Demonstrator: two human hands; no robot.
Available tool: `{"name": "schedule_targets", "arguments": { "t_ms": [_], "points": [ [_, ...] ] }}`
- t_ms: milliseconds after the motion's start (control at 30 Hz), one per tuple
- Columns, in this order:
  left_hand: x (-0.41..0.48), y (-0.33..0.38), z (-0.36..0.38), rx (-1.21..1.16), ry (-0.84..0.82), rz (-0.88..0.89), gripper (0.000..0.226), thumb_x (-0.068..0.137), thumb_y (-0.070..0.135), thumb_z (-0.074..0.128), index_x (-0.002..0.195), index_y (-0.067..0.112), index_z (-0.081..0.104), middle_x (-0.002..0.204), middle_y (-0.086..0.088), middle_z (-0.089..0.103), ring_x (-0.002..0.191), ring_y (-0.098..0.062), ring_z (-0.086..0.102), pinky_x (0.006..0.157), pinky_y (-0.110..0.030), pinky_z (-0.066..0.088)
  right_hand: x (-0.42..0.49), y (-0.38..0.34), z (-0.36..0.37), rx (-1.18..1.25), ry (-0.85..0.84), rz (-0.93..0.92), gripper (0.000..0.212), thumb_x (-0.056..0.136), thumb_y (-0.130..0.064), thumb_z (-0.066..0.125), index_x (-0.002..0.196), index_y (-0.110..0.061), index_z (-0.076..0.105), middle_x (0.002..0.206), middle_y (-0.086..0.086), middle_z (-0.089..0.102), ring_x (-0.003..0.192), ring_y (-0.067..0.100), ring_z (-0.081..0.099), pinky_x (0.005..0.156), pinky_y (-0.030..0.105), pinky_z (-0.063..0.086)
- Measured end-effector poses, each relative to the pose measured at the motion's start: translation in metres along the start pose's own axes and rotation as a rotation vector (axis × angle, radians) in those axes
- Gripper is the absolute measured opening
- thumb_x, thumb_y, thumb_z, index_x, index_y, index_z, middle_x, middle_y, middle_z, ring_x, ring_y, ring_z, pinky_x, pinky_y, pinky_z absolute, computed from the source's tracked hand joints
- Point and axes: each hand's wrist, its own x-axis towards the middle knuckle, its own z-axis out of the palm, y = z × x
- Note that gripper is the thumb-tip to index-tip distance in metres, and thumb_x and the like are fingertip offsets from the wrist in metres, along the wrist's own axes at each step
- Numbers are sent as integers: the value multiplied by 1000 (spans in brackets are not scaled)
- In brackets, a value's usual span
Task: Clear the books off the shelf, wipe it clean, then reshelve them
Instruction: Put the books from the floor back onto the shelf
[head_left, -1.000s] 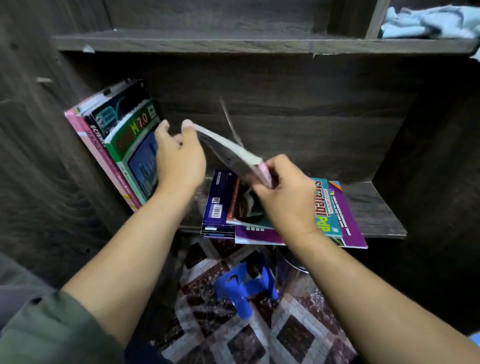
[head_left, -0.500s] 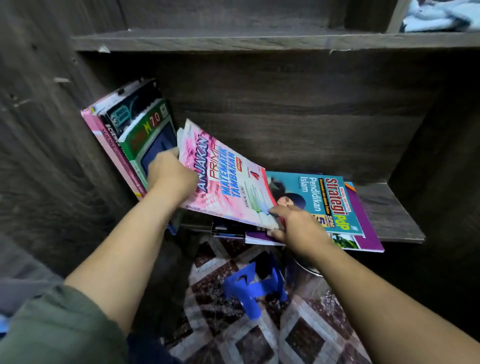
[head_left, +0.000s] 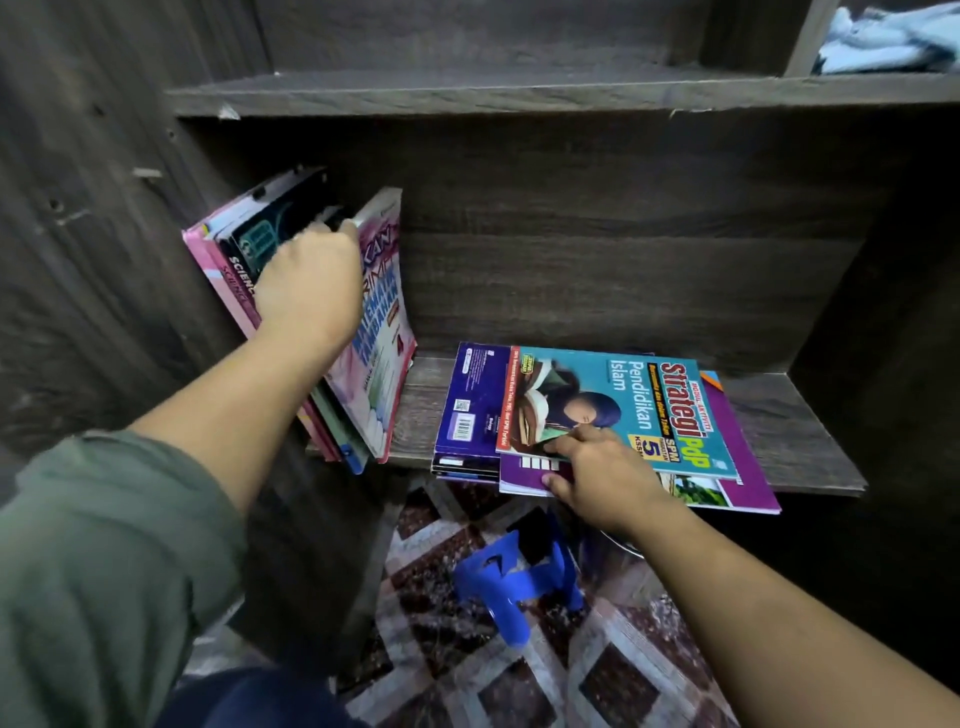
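The left hand (head_left: 311, 283), curled over the pink book (head_left: 382, 343) at the shelf's (head_left: 800, 431) left end, should brace it while the right hand (head_left: 602, 475), pinching the flat stack (head_left: 649, 405), lifts squarely.

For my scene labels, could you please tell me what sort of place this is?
Probably a room at home: a dark wooden bookshelf holding school workbooks, a patterned floor with a blue stool below, and cloth on the upper shelf.
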Motion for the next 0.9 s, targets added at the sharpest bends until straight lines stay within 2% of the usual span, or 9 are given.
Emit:
{"name": "schedule_targets", "arguments": {
  "t_ms": [133, 233, 333, 400, 500, 667, 767, 833, 900],
  "points": [
    [6, 3, 15, 88, -5, -64, 37, 90, -8, 43, 126, -4, 49, 113, -27, 54, 105, -48, 54, 70, -48, 46, 2, 2, 3, -5, 0, -14, 52, 93, -51, 51, 140, -30, 45, 136, 3, 46, 127, 24, 41, 104, 41, 40],
    [4, 9, 21, 316, -46, -83, 36, 96, 3, 36, 129, -7, 45, 119, -22, 50, 110, -37, 46, 75, -39, 43, 2, 6, 3, 3, -28, -10, 58, 91, -57, 50, 143, -33, 39, 144, 3, 40, 132, 24, 36, 108, 42, 36],
    [-8, 5, 28, 605, -136, -36, 43, 95, 20, 36, 135, 5, 45, 124, -14, 46, 112, -27, 42, 87, -33, 39, -2, 11, 4, -16, -97, 37, 66, 93, -61, 44, 151, -38, 21, 159, 6, 18, 146, 29, 17, 118, 47, 20],
    [-16, 1, 33, 676, -169, -25, 51, 94, 27, 38, 141, 6, 41, 142, -19, 35, 127, -31, 35, 99, -38, 35, -3, 15, 4, -37, -123, 85, 69, 94, -62, 40, 153, -39, 11, 162, 6, 5, 149, 30, 7, 119, 49, 13],
    [-32, 3, 35, 558, -188, -54, 66, 92, 38, 47, 147, 5, 31, 156, -22, 16, 142, -39, 16, 114, -49, 20, 1, 25, 1, -67, -128, 169, 76, 91, -68, 37, 153, -38, 4, 163, 7, -1, 149, 32, 4, 119, 51, 12],
    [-87, 38, 25, 99, -272, -98, 91, 81, 56, 63, 151, 15, 22, 158, -15, 14, 145, -39, 5, 114, -58, 6, -5, 36, 2, -63, -236, 139, 117, 66, -82, 56, 152, -39, -12, 161, 7, -13, 148, 35, -6, 118, 53, 4],
    [-113, 58, 36, 38, -384, 44, 93, 84, 58, 59, 153, 19, 12, 159, -11, 12, 146, -36, 4, 114, -58, 8, -7, 37, -3, -106, -169, 92, 94, 84, -59, 62, 154, -36, 4, 162, 8, 6, 147, 34, 14, 117, 48, 20],
    [-115, 63, 47, -6, -411, 172, 92, 84, 58, 59, 153, 21, 11, 158, -7, 13, 146, -32, 5, 114, -55, 10, -5, 35, -10, -133, -60, 37, 60, 97, -40, 50, 151, -33, 25, 153, 10, 35, 134, 32, 41, 105, 40, 38],
    [-114, 70, 58, -97, -472, 314, 92, 84, 57, 61, 153, 21, 12, 158, -5, 16, 147, -27, 7, 117, -51, 12, -4, 32, -15, -160, 52, -9, 43, 101, -33, 40, 144, -34, 40, 132, 8, 58, 115, 32, 57, 88, 37, 46]
  ]
}}
